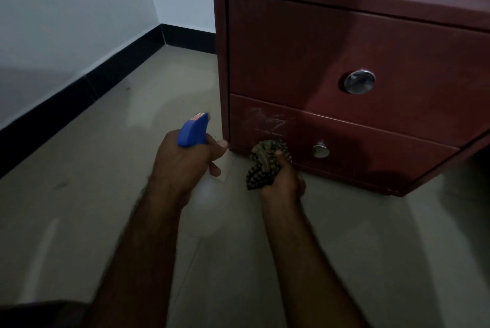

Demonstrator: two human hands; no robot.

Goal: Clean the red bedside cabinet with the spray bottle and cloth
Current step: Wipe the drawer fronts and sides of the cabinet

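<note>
The left hand (185, 166) has its fingers wrapped around the blue spray bottle (193, 130), nozzle toward the red bedside cabinet (305, 57). The right hand (283, 181) clamps the bunched cloth (265, 160) against the lower of 2 drawers (358, 147), just below whitish scribbles (267, 122).

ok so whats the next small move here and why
Probably bring the cloth up onto the whitish marks on the lower drawer and rub. The right hand holds it bunched just below them, and the left hand has the spray bottle aimed that way.
</note>
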